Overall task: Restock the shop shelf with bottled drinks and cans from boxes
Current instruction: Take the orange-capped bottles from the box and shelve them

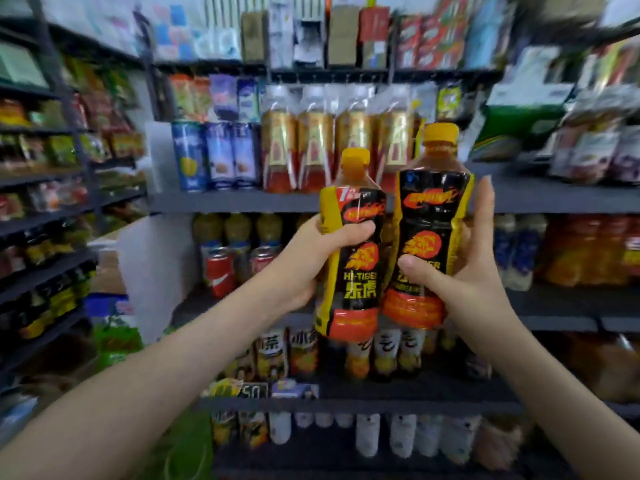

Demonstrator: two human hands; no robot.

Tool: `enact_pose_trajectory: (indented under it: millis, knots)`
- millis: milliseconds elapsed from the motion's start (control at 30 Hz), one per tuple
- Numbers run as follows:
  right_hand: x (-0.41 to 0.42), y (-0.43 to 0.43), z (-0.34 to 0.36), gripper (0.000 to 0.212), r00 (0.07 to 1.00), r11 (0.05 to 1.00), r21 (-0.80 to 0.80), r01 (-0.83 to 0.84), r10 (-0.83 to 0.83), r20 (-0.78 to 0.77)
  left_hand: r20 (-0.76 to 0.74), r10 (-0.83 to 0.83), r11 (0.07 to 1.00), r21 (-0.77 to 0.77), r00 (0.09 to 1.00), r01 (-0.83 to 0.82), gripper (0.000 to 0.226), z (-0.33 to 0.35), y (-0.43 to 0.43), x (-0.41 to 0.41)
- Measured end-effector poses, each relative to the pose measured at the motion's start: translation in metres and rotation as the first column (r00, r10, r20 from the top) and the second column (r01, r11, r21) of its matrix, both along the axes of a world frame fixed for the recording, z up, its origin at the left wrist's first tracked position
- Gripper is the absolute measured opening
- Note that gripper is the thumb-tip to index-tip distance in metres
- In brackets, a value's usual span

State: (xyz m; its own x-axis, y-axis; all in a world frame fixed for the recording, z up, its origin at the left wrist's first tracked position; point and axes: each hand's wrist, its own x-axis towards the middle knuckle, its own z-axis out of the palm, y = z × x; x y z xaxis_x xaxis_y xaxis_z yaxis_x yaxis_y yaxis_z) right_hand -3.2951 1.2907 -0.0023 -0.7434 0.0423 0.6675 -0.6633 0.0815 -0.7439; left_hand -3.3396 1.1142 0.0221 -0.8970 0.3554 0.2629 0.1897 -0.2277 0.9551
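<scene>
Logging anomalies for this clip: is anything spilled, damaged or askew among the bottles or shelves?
Nothing stands out. The left hand holds the left bottle, the right hand the right bottle: both capped, intact, roughly upright; shelf stock is too blurred to judge.

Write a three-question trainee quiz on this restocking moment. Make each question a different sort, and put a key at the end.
1. True or false: the left hand and the right hand each grip one bottle.
2. Multiple choice: the caps of the left bottle and the right bottle are A) blue, B) yellow-orange, C) white.
3. Fill in: the red cans stand one level ___ the blue cans.
Key: 1 true; 2 B; 3 below.
</scene>
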Motion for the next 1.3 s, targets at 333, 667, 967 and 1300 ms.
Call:
enact_pose_trajectory:
  millis: [333,667,967,1300]
  knots:
    - [-0.082,0.112,0.061,0.056,0.995,0.989,-0.124,0.082,-0.074,0.074,-0.325,0.022,1.000,-0.010,0.946,-0.026,0.048,0.078,0.042,-0.088]
    - [-0.192,0.162,0.106,0.078,0.983,0.997,-0.040,-0.066,0.072,0.166,-0.342,0.165,0.985,0.107,0.925,-0.136,0.049,0.094,0.095,-0.156]
    - [-0.289,0.188,0.115,0.057,0.908,0.937,0.160,-0.311,0.244,0.340,-0.313,0.337,0.939,0.180,0.888,-0.293,0.058,0.099,0.124,-0.171]
    - [-0.368,0.192,0.122,0.080,0.940,0.904,0.356,-0.237,0.121,0.318,-0.258,0.483,0.871,0.244,0.837,-0.427,0.043,0.100,0.152,-0.172]
